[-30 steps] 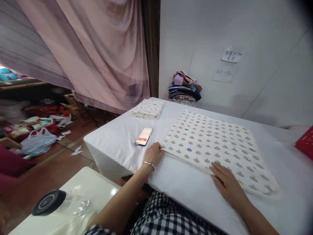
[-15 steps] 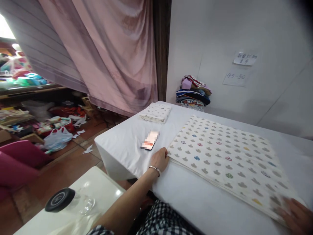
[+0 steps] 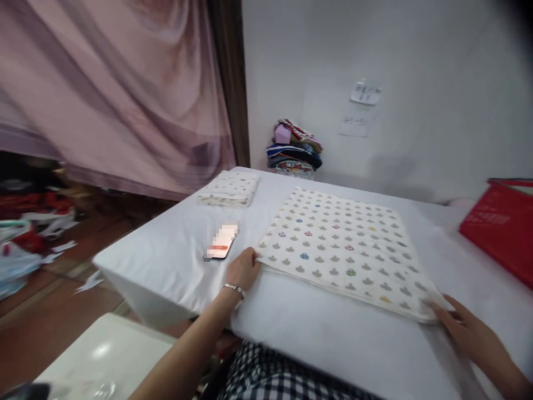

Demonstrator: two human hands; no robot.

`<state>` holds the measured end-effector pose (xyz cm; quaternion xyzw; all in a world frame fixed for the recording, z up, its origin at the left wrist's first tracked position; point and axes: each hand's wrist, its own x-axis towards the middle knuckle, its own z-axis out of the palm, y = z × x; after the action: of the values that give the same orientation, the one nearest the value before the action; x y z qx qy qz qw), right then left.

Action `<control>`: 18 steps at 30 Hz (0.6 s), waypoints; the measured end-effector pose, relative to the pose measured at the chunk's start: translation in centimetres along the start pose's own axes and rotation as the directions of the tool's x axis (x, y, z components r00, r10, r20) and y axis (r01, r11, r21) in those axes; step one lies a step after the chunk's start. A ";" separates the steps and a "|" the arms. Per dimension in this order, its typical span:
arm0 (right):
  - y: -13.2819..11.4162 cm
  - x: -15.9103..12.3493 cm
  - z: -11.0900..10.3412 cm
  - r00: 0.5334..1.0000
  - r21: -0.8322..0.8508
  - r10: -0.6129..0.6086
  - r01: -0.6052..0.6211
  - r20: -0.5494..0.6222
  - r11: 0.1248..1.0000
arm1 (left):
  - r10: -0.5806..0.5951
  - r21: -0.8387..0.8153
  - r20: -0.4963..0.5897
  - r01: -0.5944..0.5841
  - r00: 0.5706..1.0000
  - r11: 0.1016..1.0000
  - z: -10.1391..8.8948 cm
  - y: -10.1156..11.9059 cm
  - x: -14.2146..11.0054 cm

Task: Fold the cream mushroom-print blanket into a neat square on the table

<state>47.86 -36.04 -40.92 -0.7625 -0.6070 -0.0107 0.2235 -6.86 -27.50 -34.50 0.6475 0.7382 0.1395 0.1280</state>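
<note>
A white cloth (image 3: 339, 239) printed with grey, blue, red, green and yellow motifs lies flat and folded in layers on the white-covered table (image 3: 328, 328). My left hand (image 3: 244, 269), with a bracelet at the wrist, pinches its near left corner. At the near right corner, my right hand (image 3: 472, 328) grips the cloth's edge between thumb and fingers. A phone (image 3: 222, 240) with a lit, blurred-out screen rests left of the cloth. Behind the phone sits a smaller folded white cloth (image 3: 230, 189) with a sparse print.
A red box or bag (image 3: 503, 222) stands on the table's right side. Stacked folded fabrics (image 3: 294, 150) are by the wall behind. A pink curtain (image 3: 137, 100) hangs at the left. A pale stool or side table (image 3: 108, 355) is at lower left, with floor clutter beyond.
My view has turned to the right, bringing the red box or bag into sight. Both hands stay at the cloth's near corners; the right hand now shows more fully.
</note>
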 end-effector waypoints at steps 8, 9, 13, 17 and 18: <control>-6.0 0.3 -2.4 0.871 0.261 0.417 -0.479 0.260 0.838 | 0.091 0.062 0.032 -0.093 0.995 0.994 -1.6 0.0 0.4; -6.1 0.0 -2.5 0.875 0.305 0.417 -0.478 0.244 0.824 | 0.086 0.067 0.015 -0.087 0.996 0.994 -2.0 -0.1 0.4; -6.4 -1.6 -3.0 0.896 0.298 0.392 -0.440 0.209 0.847 | 0.051 0.084 0.037 -0.054 0.998 0.995 -2.5 -1.0 0.5; -7.5 -2.5 -3.6 0.894 0.194 0.386 -0.430 0.227 0.882 | 0.026 0.052 0.125 -0.033 0.992 0.998 -2.3 -1.6 0.4; -7.8 -2.5 -3.7 0.894 0.171 0.385 -0.427 0.232 0.888 | 0.016 0.046 0.128 -0.022 0.992 0.999 -2.3 -1.7 0.4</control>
<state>40.91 -38.39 -35.80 -0.8412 -0.4496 0.1762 0.2432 -9.29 -27.42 -32.95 0.6649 0.7254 0.0816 0.1581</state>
